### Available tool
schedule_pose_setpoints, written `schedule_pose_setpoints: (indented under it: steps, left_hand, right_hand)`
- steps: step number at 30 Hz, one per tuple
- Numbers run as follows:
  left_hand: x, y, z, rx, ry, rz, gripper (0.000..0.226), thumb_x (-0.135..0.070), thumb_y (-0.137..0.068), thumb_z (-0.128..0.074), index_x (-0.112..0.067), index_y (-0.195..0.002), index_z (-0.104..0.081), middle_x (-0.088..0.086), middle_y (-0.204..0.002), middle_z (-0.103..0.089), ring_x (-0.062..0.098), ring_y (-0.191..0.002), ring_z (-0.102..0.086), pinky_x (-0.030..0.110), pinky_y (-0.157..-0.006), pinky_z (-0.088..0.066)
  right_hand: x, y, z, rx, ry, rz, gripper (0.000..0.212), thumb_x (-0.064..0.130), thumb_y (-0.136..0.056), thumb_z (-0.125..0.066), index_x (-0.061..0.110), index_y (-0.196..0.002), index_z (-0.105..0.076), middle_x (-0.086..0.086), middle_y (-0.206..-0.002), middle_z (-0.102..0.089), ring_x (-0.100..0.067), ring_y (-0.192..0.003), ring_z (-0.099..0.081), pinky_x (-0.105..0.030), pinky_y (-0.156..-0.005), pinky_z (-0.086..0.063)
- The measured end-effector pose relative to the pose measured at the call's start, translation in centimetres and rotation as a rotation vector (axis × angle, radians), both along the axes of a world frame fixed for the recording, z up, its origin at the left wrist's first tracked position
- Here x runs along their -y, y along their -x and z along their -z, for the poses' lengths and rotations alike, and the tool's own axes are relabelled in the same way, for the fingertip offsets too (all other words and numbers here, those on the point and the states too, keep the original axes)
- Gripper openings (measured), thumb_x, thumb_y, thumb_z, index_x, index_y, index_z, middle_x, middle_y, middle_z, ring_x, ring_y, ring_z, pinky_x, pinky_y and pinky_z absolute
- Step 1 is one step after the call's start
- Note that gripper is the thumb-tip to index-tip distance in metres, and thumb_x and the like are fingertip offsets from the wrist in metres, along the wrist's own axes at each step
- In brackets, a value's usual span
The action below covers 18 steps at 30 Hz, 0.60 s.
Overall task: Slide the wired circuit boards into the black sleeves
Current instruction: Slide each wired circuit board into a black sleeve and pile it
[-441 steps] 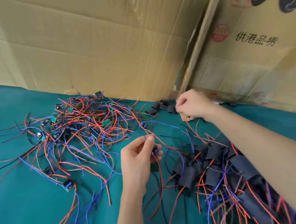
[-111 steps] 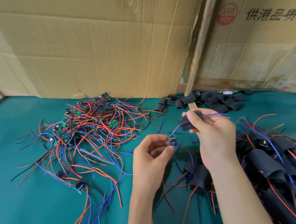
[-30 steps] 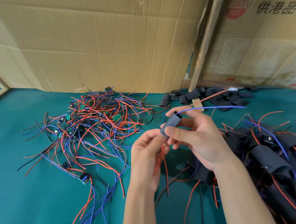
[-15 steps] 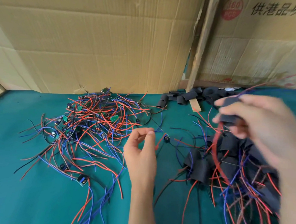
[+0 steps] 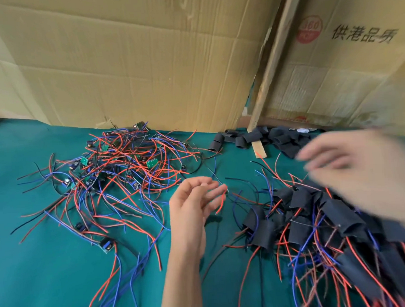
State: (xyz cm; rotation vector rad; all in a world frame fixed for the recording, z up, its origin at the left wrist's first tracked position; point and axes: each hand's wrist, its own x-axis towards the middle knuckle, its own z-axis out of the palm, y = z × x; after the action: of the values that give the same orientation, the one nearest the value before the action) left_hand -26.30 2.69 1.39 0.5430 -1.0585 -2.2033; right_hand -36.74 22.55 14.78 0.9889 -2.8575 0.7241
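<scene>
Two bare hands hover over a green cloth [image 5: 39, 279] between piles. The left hand [image 5: 190, 212] hangs with fingers loosely curled, grasping nothing; the right hand [image 5: 362, 168] is smeared by motion, fingers seemingly spread, with nothing visible in them. Unsleeved wired circuit boards [image 5: 118, 176] lie tangled at left, empty black sleeves [image 5: 261, 137] sit by the cardboard [image 5: 133, 63] at the back, and sleeved boards [image 5: 317, 217] crowd the right. Boards look light, their thin leads limp and prone to snagging; pinching a board by its edges, not its wires, seems wisest. Sleeves appear soft and easily flattened. The right pile runs off frame, and many boards are buried beneath wires.
</scene>
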Motion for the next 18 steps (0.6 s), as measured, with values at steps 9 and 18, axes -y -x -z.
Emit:
schedule_pose_setpoints:
  steps: [9, 18]
  left_hand:
    - [0.1, 0.1, -0.2, -0.036, -0.113, -0.097, 0.022, 0.012, -0.096, -0.044, 0.001, -0.086, -0.061, 0.015, -0.080, -0.069, 0.029, -0.083, -0.075, 0.033, -0.073, -0.063]
    - [-0.2, -0.1, -0.2, -0.056, -0.050, 0.084, 0.016, -0.015, -0.096, -0.059, -0.005, -0.104, -0.070, 0.013, -0.100, -0.072, 0.025, -0.092, -0.070, 0.032, -0.077, -0.061]
  right_hand:
    - [12.7, -0.5, 10.2, 0.068, -0.169, -0.147, 0.018, 0.018, -0.093, -0.064, 0.025, -0.106, -0.075, -0.008, -0.108, -0.071, -0.032, -0.108, -0.056, -0.034, -0.085, -0.047]
    - [10.9, 0.6, 6.1, 0.696, 0.676, -0.155, 0.028, 0.001, -0.080, -0.083, 0.000, -0.101, -0.064, -0.019, -0.076, -0.071, -0.018, -0.060, -0.068, -0.028, -0.053, -0.056]
